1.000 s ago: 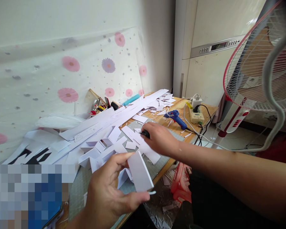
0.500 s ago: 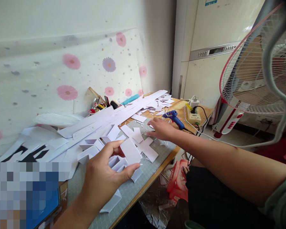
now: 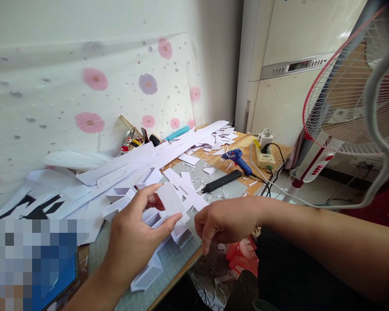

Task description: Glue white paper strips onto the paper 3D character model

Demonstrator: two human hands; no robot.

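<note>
My left hand [image 3: 145,224] pinches a small white rectangular card piece [image 3: 170,199] between thumb and fingers, tilted above the grey cutting mat [image 3: 178,263]. Close to its right, my right hand [image 3: 218,220] hangs with bent fingers at the mat's front edge; a pale piece shows beside its fingertips, and whether it is gripped is unclear. Folded white card shapes [image 3: 149,273] stand on the mat below and behind my left hand. Flat white strips [image 3: 189,190] lie beyond. A black cutter [image 3: 222,181] rests on the mat, near a blue glue gun [image 3: 241,162].
Long white card strips [image 3: 171,151] and scraps cover the back of the wooden table. A power strip [image 3: 265,159] with cables sits at the right corner, near a fan [image 3: 353,95]. A red plastic stool [image 3: 243,257] stands below the table's edge.
My right hand has moved from the back of the mat toward me, beside my left hand. The black cutter now shows on the mat. My left hand still holds the card piece.
</note>
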